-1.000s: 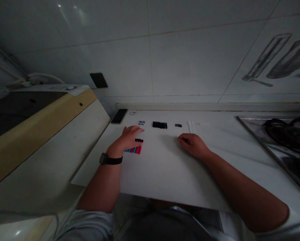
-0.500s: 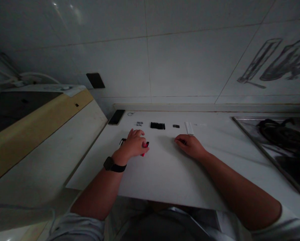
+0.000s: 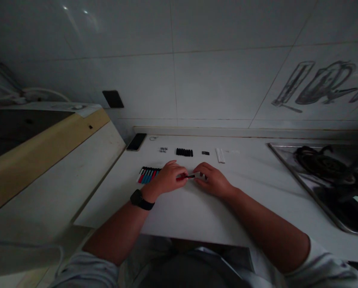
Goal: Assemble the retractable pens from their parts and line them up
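Red pen [image 3: 185, 177] is sitting just above the desk [image 3: 197, 214], held level between the two hands near the middle of the white surface. The left hand [image 3: 168, 179] is grasping the red barrel with fingers closed round it, knuckles up, and a dark watch [image 3: 140, 199] is showing on that wrist. The right hand [image 3: 214, 183] is curling in from the other side, its fingertips meeting the pen's dark end; whether it is pinching that end or only touching it cannot be told in the dim light.

Just beside the left hand, toward the desk's left edge, a row of pens [image 3: 149, 175] in red and blue with dark ends is lying side by side, touching one another. Farther back, near the wall, several small lots are lying in a line: a little cluster of grey bits [image 3: 163, 149], a row of black pieces [image 3: 184, 152], a smaller pair of black pieces [image 3: 205, 153] and some white sticks [image 3: 220, 155]. A phone [image 3: 136, 141] is lying face up at the back left corner of the desk, well apart from the hands. A stove [image 3: 319, 172] with a dark burner grate is sitting to the right.
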Tool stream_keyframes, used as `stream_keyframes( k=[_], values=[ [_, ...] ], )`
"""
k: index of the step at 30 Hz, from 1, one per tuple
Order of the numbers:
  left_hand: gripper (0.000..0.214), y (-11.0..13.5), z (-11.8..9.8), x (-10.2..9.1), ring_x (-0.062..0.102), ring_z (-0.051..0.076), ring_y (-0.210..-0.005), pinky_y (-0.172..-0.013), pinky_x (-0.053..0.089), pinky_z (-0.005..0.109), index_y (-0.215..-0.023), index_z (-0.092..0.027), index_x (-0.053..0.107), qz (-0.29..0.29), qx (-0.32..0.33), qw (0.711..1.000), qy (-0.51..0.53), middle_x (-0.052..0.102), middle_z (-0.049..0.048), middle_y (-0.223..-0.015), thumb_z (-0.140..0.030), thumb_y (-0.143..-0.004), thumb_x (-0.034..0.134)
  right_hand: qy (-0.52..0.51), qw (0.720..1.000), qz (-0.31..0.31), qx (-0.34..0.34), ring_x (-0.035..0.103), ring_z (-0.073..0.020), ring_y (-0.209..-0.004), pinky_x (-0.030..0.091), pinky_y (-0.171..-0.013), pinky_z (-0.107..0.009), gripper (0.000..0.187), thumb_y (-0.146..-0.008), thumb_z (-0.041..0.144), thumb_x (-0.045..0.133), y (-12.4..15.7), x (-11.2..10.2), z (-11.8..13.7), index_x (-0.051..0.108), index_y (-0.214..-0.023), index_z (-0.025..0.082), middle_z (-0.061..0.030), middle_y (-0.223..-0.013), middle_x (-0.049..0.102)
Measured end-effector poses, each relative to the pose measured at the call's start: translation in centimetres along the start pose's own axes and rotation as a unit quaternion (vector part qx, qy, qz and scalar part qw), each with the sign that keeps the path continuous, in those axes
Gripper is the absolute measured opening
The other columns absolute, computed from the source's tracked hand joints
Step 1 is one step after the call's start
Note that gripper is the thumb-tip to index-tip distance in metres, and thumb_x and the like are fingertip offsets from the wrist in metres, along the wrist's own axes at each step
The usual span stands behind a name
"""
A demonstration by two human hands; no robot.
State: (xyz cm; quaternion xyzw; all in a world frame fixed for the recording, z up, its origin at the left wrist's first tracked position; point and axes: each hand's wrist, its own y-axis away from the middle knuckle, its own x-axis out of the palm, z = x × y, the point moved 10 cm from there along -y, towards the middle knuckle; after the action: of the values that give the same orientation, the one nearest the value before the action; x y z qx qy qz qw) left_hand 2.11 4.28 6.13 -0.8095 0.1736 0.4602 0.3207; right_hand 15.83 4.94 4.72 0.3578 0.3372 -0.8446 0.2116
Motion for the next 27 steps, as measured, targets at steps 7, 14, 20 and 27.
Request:
stream_keyframes(
  k=[7, 14, 20, 27],
  values=[
    [0.008, -0.6, -1.2, -1.1, 0.071, 0.021, -0.093, -0.113, 0.042, 0.05, -0.095, -0.023, 0.07, -0.052, 0.001, 0.999, 0.002, 0.076, 0.0021, -0.092, -0.025, -0.089, 0.075, 0.035, 0.999, -0.015, -0.01, 0.066, -0.0223, -0.096, 0.056, -0.086, -0.036, 0.016, -0.097, 0.028, 0.062, -0.1, -0.3, 0.7, 0.069, -0.111, 0.023, -0.0103, -0.109, 0.066],
    [0.027, -3.4, -2.2, -2.5, 0.072, 0.021, -0.096, -0.093, 0.055, 0.037, -0.112, -0.023, 0.07, -0.081, -0.047, 0.987, 0.132, 0.077, 0.0044, -0.102, -0.023, -0.086, 0.078, -0.018, 0.999, -0.047, 0.015, 0.066, -0.0194, -0.089, 0.057, -0.08, -0.033, 0.019, -0.099, 0.03, 0.059, 0.2, -0.8, -0.2, 0.07, -0.113, 0.024, -0.0093, -0.108, 0.065],
    [0.01, -4.6, -0.8, -0.6, 0.069, 0.018, -0.092, -0.088, 0.056, 0.033, -0.095, -0.018, 0.07, -0.131, -0.072, 0.963, 0.224, 0.072, 0.0053, -0.096, -0.026, -0.089, 0.073, -0.041, 0.996, -0.067, 0.044, 0.064, -0.0161, -0.082, 0.056, -0.075, -0.031, 0.013, -0.1, 0.029, 0.059, 0.5, -1.4, -1.6, 0.068, -0.106, 0.022, -0.0068, -0.102, 0.062],
    [0.008, -3.3, 1.6, 0.9, 0.068, 0.016, -0.084, -0.082, 0.057, 0.032, -0.095, -0.019, 0.069, -0.141, -0.105, 0.959, 0.221, 0.073, 0.0033, -0.091, -0.025, -0.09, 0.07, -0.013, 0.993, -0.041, 0.108, 0.067, -0.0174, -0.088, 0.057, -0.079, -0.034, 0.035, -0.09, 0.022, 0.067, 0.9, -0.8, -3.5, 0.062, -0.124, 0.025, -0.0089, -0.119, 0.064]
  ],
)
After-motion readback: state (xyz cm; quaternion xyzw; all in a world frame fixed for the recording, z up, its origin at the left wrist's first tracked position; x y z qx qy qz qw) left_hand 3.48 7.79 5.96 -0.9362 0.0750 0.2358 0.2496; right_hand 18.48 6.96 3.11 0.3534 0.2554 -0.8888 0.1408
